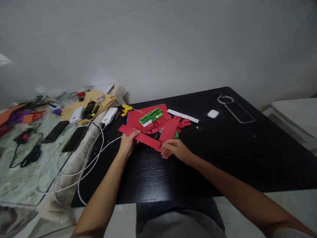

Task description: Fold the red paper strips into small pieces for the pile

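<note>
A long strip of red paper [148, 139] is stretched between my two hands above the black table. My left hand [129, 141] pinches it near its left end, thumb on top. At its right end, the fingers of my right hand [174, 148] close on the strip. Behind it lies another red paper strip [170, 129], slanting away from me. Small red paper pieces [184, 122] are scattered around it. Folded green paper [151, 115] rests on a red sheet [135, 115], and a white paper strip [183, 116] lies to the right. Scissors may be partly hidden behind the held strip.
A yellow glue gun [126, 109] and a white power bank [109, 115] with white cables [101, 145] stand at the left. At the right lie a phone [239, 112], a white case [213, 114] and a ring [226, 99]. A cluttered surface [49, 158] adjoins the black table [223, 158].
</note>
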Demonstrator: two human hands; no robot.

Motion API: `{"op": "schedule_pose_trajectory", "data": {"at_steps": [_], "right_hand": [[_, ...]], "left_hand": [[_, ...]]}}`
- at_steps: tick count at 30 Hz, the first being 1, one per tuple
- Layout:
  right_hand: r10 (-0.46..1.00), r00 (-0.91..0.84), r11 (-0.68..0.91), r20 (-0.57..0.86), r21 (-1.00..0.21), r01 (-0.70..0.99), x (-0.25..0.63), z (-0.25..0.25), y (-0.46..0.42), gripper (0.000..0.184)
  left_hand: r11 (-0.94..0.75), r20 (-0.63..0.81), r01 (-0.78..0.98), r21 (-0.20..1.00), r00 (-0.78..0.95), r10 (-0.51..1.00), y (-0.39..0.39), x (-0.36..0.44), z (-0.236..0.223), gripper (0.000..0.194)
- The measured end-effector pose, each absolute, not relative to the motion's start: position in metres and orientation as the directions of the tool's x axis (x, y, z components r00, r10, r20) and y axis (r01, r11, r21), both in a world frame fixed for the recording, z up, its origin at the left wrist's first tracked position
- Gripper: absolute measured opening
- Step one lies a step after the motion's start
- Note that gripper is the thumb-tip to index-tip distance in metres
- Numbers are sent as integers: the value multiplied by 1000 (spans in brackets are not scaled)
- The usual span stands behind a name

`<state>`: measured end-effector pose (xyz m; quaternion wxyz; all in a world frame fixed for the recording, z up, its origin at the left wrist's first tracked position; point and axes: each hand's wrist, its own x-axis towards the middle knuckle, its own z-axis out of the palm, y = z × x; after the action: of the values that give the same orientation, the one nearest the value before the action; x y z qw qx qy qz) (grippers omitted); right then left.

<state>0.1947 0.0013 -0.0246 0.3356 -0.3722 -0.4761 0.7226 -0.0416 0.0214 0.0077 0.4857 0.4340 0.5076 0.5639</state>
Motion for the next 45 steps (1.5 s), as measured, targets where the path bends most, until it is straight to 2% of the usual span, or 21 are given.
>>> {"op": "schedule_pose_trajectory", "data": {"at_steps": [3,7,9,13,16,18,24,28,33,45], "right_hand": [[891,-420,-243,-171,-962,-124,197,-24,1,45],[973,-229,28,11,-997,74,198,-25,2,51],[982,-174,94,70,-986,136,198,-26,2,53],[960,-279,49,32,-997,56,195,-26,1,39],[905,-424,-5,-10,-1000,12,193,-26,-2,37],[891,-454,-14,-18,-1000,12,193,-26,-3,37],[886,-462,-56,-45,-998,-9,196,-23,-2,37],[889,-456,-62,-47,-998,-17,196,-23,-1,36],[883,-466,-67,-54,-998,-12,194,-24,-2,35],[890,-455,-48,-40,-999,-7,195,-25,-1,35]], "left_hand": [[24,-32,-98,995,-79,996,18,-34,6,25],[39,-39,-79,996,6,999,12,-26,1,26],[28,-25,-46,999,44,999,10,-24,-1,26],[35,-40,43,998,114,993,5,-18,-3,29],[53,-71,106,993,184,980,2,-13,-2,30],[47,-70,125,991,191,979,2,-14,-1,29],[0,0,21,1000,-21,1000,14,-38,-3,26],[-13,12,-30,999,-57,998,21,-48,-6,27],[14,-14,-50,999,-8,1000,16,-37,-8,27],[63,-77,70,996,225,971,0,-4,-10,37]]}}
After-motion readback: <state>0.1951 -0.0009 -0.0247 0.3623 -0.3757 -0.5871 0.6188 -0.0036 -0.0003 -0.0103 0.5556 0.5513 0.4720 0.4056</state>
